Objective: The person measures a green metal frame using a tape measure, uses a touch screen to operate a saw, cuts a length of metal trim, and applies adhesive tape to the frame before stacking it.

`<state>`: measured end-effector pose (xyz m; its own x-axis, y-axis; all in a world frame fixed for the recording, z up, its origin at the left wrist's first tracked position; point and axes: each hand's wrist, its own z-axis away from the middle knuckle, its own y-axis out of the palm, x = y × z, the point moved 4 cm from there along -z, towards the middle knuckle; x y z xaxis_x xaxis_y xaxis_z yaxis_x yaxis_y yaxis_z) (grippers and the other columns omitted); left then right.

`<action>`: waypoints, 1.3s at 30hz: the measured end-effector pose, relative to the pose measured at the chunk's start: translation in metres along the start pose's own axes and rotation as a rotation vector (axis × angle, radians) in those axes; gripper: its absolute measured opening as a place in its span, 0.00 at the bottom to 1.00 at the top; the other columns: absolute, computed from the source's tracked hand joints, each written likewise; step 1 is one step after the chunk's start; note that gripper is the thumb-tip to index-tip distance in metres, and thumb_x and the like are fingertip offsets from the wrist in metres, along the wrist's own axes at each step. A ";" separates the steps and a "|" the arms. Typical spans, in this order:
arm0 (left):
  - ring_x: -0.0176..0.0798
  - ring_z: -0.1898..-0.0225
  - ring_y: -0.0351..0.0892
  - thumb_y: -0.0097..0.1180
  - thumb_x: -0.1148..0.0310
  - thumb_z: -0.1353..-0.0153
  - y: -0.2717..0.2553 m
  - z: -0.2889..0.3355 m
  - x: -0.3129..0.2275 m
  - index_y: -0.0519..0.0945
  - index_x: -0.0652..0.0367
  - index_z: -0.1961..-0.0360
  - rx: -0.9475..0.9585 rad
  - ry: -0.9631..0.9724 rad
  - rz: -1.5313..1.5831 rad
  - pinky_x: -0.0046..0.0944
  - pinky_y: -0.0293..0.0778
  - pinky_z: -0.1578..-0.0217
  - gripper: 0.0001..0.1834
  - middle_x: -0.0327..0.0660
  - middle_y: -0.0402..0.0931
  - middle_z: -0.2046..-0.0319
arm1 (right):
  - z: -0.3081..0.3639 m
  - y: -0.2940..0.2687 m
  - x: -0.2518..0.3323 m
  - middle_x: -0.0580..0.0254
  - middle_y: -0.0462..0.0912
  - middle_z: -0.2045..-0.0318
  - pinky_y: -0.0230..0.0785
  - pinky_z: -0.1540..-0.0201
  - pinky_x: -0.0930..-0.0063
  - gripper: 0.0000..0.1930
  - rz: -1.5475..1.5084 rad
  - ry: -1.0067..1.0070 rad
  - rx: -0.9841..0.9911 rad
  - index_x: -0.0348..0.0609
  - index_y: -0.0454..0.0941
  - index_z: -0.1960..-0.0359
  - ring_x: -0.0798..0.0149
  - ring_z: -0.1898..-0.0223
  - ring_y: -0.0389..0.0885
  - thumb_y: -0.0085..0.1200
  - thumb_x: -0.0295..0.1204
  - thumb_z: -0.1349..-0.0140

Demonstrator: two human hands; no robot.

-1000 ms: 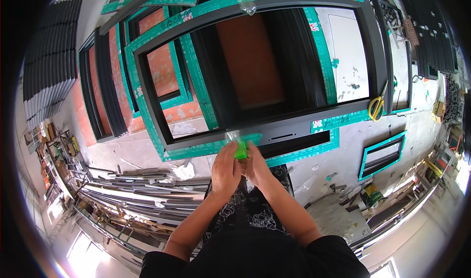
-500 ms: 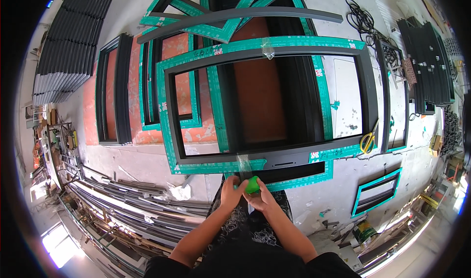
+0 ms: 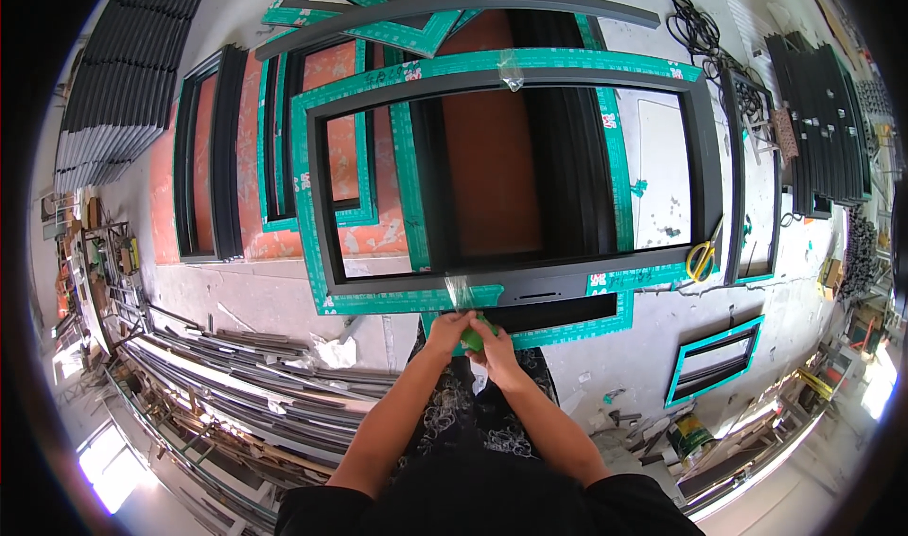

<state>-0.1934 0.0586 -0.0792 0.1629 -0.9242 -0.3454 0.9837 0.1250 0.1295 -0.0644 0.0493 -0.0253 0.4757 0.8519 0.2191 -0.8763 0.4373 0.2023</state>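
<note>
Just below the near edge of a large dark grey window frame (image 3: 558, 290), partly covered in green protective film, my two hands meet. A strip of clear tape (image 3: 459, 293) runs over that near edge down to my fingers. My left hand (image 3: 446, 332) is closed at the tape's lower end, its fingers pressed together. My right hand (image 3: 496, 351) is wrapped round a small bright green thing (image 3: 475, 337), mostly hidden by the fingers; it may be a tape roll. Another piece of clear tape (image 3: 512, 70) sits on the frame's far edge. Yellow-handled scissors (image 3: 700, 262) lie at its right corner.
More green-filmed frames (image 3: 619, 176) lie beneath and beyond, with a loose grey bar (image 3: 454, 8) across them. Long metal profiles (image 3: 236, 375) cover the floor at left. A small frame (image 3: 716, 361) lies at right; black cable (image 3: 693, 20) is coiled farther off.
Both hands have moved closer together and nearer to the frame's edge. More of the green thing is now covered by my fingers. The whole view has shifted slightly.
</note>
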 end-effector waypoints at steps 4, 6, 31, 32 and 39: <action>0.34 0.71 0.79 0.60 0.61 0.36 -0.010 -0.016 -0.001 0.84 0.64 0.62 -0.097 0.137 -0.187 0.33 0.73 0.72 0.15 0.40 0.82 0.70 | 0.019 0.000 0.015 0.62 0.80 0.73 0.70 0.82 0.79 0.22 0.155 -0.181 0.043 0.39 0.74 0.58 0.68 0.74 0.82 0.67 0.40 0.45; 0.36 0.73 0.81 0.57 0.63 0.35 -0.017 -0.023 0.010 0.83 0.65 0.65 -0.123 0.163 -0.148 0.35 0.74 0.75 0.14 0.42 0.82 0.73 | 0.073 0.026 0.033 0.63 0.82 0.72 0.74 0.71 0.74 0.24 0.503 -0.563 0.293 0.42 0.77 0.58 0.68 0.73 0.81 0.71 0.42 0.51; 0.52 0.44 0.75 0.34 0.75 0.38 0.037 0.012 -0.005 0.75 0.68 0.47 -0.098 -0.169 1.125 0.53 0.70 0.40 0.21 0.49 0.76 0.45 | 0.087 -0.252 0.176 0.45 0.75 0.51 0.66 0.46 0.53 0.33 0.994 -1.171 -0.922 0.37 0.69 0.43 0.42 0.49 0.72 0.67 0.38 0.49; 0.50 0.47 0.76 0.35 0.78 0.44 0.047 0.018 -0.011 0.75 0.71 0.54 -0.069 -0.116 1.025 0.52 0.70 0.39 0.20 0.49 0.78 0.52 | 0.088 -0.262 0.200 0.44 0.76 0.52 0.67 0.47 0.52 0.31 1.013 -1.240 -0.967 0.37 0.70 0.44 0.42 0.50 0.73 0.65 0.37 0.47; 0.51 0.37 0.63 0.43 0.74 0.43 0.069 0.024 -0.044 0.69 0.70 0.53 0.084 -0.047 1.040 0.52 0.60 0.33 0.16 0.52 0.66 0.44 | 0.054 -0.304 0.339 0.46 0.78 0.59 0.72 0.54 0.53 0.19 1.064 -0.817 -1.163 0.39 0.73 0.53 0.44 0.56 0.78 0.63 0.30 0.46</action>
<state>-0.1340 0.0992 -0.0327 0.9214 -0.3884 0.0097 0.3512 0.8433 0.4069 0.3675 0.1896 0.0387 -0.6848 0.6882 0.2396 -0.2259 0.1121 -0.9677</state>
